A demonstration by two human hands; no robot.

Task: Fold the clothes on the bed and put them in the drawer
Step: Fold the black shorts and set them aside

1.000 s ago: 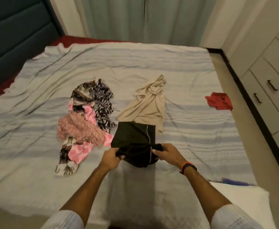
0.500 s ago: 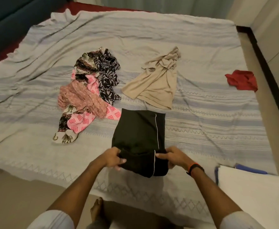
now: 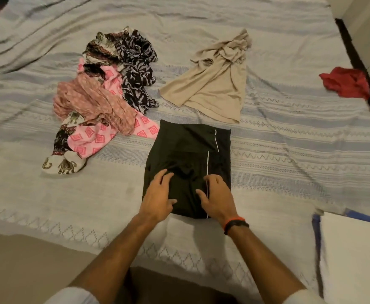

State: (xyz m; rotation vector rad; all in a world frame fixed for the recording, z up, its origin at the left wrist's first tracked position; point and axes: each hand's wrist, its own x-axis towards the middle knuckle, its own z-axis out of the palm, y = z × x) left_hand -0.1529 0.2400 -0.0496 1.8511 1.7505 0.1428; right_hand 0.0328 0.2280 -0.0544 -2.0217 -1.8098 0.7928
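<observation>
Now both hands flat on the folded black fabric garment with white piping (image 3: 188,163), near the bed edge.
Left hand (image 3: 157,195) and right hand (image 3: 217,195) press down on its near half, fingers spread and mostly straight, gripping nothing. Just beyond the hands lies a crumpled beige cloth top (image 3: 214,84); beyond and left of the left hand a heap of pink and black patterned clothes (image 3: 105,99); far right of the right hand a small red cloth (image 3: 346,83). All on the grey-blue striped bedsheet (image 3: 289,150). Orange-and-black wristband (image 3: 234,224) on right wrist.
</observation>
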